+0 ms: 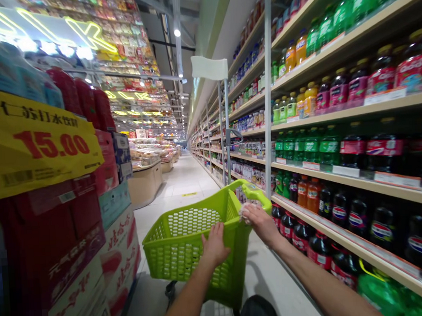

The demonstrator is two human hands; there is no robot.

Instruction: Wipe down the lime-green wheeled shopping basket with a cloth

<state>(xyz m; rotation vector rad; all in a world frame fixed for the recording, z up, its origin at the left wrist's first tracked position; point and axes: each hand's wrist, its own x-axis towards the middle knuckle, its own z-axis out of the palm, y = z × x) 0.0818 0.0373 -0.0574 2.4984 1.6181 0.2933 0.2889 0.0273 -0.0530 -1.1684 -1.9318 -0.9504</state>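
A lime-green plastic shopping cart (187, 235) stands in front of me, turned sideways, its perforated basket to the left and its handle (252, 193) to the right. My left hand (215, 246) lies against the near side of the basket, fingers stretched toward the rim and thumb apart. Close to the handle, my right hand (260, 220) presses a crumpled white wipe (245, 210) against the cart, with the fingers closed over it. Much of the wipe is hidden under those fingers. Inside the basket, the bottom is not visible.
Tall drink shelves (355, 178) run along the right, close to my right arm. Stacked cartons (117, 259) with a yellow price sign (38, 144) stand at the left. A tiled aisle (183, 174) stretches ahead past a display counter (146, 183). My dark-clothed knee (258, 312) shows below.
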